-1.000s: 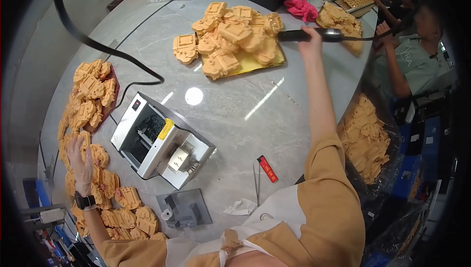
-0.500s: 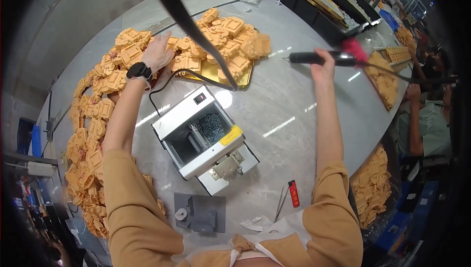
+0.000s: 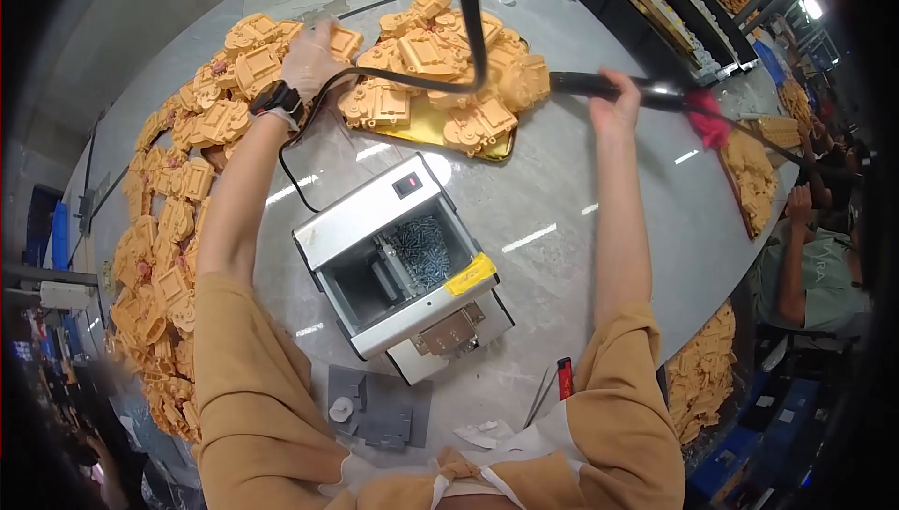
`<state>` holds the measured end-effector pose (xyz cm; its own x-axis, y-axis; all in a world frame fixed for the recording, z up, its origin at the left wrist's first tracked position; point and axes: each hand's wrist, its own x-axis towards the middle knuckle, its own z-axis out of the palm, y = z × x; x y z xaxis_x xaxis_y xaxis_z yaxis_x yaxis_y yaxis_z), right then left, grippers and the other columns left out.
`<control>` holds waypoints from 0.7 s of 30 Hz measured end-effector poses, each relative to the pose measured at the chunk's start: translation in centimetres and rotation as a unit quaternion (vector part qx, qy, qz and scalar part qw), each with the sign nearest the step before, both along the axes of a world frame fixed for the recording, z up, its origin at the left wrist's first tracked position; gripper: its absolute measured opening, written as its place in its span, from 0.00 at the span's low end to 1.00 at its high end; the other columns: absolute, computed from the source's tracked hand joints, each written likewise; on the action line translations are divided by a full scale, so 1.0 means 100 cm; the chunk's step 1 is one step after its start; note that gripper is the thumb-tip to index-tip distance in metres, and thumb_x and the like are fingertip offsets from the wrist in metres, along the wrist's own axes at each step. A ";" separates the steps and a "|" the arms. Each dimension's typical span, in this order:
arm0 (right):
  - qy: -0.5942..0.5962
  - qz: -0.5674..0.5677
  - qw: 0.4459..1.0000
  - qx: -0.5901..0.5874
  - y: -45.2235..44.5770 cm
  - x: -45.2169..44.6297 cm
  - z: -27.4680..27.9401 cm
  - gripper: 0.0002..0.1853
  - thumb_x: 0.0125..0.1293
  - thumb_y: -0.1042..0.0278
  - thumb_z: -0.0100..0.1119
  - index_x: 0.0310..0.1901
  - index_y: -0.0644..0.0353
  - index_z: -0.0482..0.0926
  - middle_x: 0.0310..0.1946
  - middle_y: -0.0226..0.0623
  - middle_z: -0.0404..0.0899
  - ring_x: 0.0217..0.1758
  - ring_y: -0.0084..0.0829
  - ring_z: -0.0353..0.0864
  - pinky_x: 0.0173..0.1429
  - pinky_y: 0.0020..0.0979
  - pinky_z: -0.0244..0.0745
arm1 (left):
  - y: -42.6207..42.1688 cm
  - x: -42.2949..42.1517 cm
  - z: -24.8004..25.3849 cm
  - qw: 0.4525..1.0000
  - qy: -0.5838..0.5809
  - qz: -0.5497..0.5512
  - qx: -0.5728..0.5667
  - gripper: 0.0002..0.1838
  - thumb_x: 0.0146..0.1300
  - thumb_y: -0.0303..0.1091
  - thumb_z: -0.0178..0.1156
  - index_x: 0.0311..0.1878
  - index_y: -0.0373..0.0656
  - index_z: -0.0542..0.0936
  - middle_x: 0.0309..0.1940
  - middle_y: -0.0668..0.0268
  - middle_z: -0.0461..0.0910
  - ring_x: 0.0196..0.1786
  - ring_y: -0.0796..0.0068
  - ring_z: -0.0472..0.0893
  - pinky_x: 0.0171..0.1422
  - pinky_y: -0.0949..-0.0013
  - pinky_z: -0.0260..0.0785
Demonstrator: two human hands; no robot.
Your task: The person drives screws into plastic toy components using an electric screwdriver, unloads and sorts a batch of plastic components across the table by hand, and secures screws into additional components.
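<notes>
My left hand [image 3: 311, 65], in a thin pale glove with a black watch at the wrist, reaches into the orange plastic parts [image 3: 257, 70]. Its fingers are curled at the edge of one orange plastic part [image 3: 345, 43], though the fingertips are partly hidden. My right hand [image 3: 614, 105] grips a black electric screwdriver [image 3: 581, 85], held level and pointing left. The screwdriver's front end meets the right edge of the heaped parts in view; I cannot tell whether it touches them. Those parts lie on a yellow tray [image 3: 412, 132].
A screw feeder [image 3: 361, 215] full of small screws stands mid-table. Near me lie a grey fixture [image 3: 384, 416], tweezers [image 3: 537, 398] and a red-and-black lighter [image 3: 565, 379]. A black cable [image 3: 473, 23] hangs over the tray. A person [image 3: 815, 276] sits at the right.
The view has shifted slightly. My right hand has brought the screwdriver closer to the heap on the tray. My left hand stays among the orange parts.
</notes>
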<state>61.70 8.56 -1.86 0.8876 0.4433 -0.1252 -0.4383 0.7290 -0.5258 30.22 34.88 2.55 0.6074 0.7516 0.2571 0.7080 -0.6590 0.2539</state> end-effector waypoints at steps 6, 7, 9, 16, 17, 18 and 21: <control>0.029 -0.007 1.000 0.009 0.029 -0.015 -0.007 0.12 0.38 0.89 0.52 0.24 0.60 0.67 0.25 0.35 0.70 0.32 0.33 0.71 0.46 0.32 0.68 | -0.069 -0.095 0.054 0.986 -0.100 -0.131 0.021 0.38 0.38 0.30 0.55 0.60 0.44 0.62 0.49 0.49 0.68 0.52 0.53 0.69 0.58 0.62 0.62; 0.035 -0.004 0.999 0.011 0.033 -0.020 -0.008 0.12 0.38 0.89 0.52 0.24 0.60 0.67 0.25 0.35 0.70 0.32 0.33 0.71 0.46 0.32 0.68 | -0.093 -0.119 0.069 0.989 -0.070 -0.129 -0.003 0.38 0.36 0.28 0.54 0.59 0.43 0.63 0.49 0.50 0.68 0.52 0.53 0.69 0.58 0.61 0.62; 0.027 0.007 1.000 0.002 0.043 -0.030 -0.008 0.12 0.37 0.89 0.53 0.23 0.60 0.68 0.26 0.35 0.70 0.32 0.32 0.71 0.46 0.31 0.68 | -0.131 -0.173 0.093 0.990 -0.035 -0.134 -0.038 0.38 0.33 0.24 0.52 0.58 0.44 0.64 0.48 0.51 0.68 0.52 0.53 0.69 0.56 0.60 0.63; -0.007 0.037 0.999 -0.013 0.043 -0.056 0.000 0.14 0.36 0.90 0.53 0.25 0.59 0.68 0.25 0.33 0.70 0.34 0.30 0.71 0.46 0.30 0.68 | -0.219 -0.309 0.101 0.989 0.118 0.058 -0.063 0.38 0.34 0.22 0.52 0.59 0.43 0.63 0.53 0.52 0.65 0.59 0.51 0.62 0.62 0.58 0.53; -0.013 0.047 0.999 -0.021 0.040 -0.058 0.002 0.14 0.36 0.89 0.54 0.25 0.60 0.68 0.26 0.33 0.70 0.34 0.30 0.71 0.47 0.30 0.67 | -0.223 -0.323 0.094 0.989 0.114 0.072 -0.065 0.38 0.34 0.22 0.52 0.59 0.43 0.63 0.53 0.52 0.65 0.59 0.51 0.62 0.62 0.58 0.53; -0.025 0.061 0.997 -0.034 0.036 -0.059 0.006 0.14 0.37 0.89 0.54 0.25 0.60 0.68 0.26 0.33 0.70 0.34 0.30 0.72 0.48 0.30 0.67 | -0.229 -0.339 0.086 0.976 0.171 0.104 -0.089 0.39 0.35 0.23 0.53 0.60 0.43 0.63 0.55 0.52 0.64 0.60 0.51 0.61 0.64 0.57 0.51; -0.018 0.110 0.992 -0.061 0.021 -0.057 0.013 0.12 0.38 0.88 0.55 0.26 0.62 0.69 0.27 0.34 0.71 0.35 0.32 0.72 0.52 0.31 0.66 | -0.248 -0.348 0.093 0.936 0.258 0.183 -0.157 0.39 0.38 0.26 0.57 0.62 0.44 0.61 0.61 0.53 0.59 0.64 0.51 0.56 0.66 0.55 0.47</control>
